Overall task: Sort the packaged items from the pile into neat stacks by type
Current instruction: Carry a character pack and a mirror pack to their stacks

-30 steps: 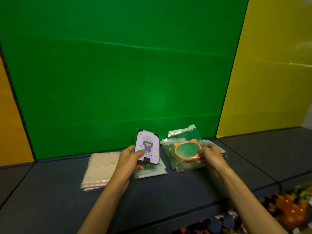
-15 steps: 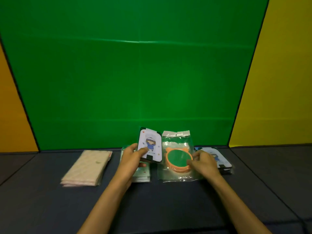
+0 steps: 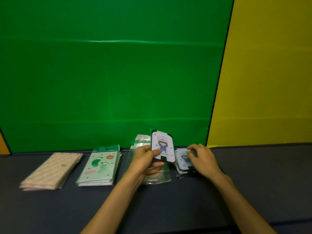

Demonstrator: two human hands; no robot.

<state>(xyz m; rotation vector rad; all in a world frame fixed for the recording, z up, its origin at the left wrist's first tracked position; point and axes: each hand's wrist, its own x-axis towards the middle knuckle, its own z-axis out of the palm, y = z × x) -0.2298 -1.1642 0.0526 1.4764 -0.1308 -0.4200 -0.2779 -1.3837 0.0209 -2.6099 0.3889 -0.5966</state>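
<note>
On my dark bench (image 3: pixel 168 208), the striped stack (image 3: pixel 52 169) and green-print stack (image 3: pixel 101 168) lie sorted, while my left hand (image 3: pixel 143 159) pinches a cartoon card pack (image 3: pixel 163 146) lifted toward its matching stack (image 3: pixel 183 160), where right-hand fingers (image 3: pixel 194 152) curl loosely, steadying it.

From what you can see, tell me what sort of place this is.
Probably a staged recording setup rather than a shop: a plain green backdrop and yellow panel stand behind a dark padded table, where packaged items lie in sorted stacks.
</note>
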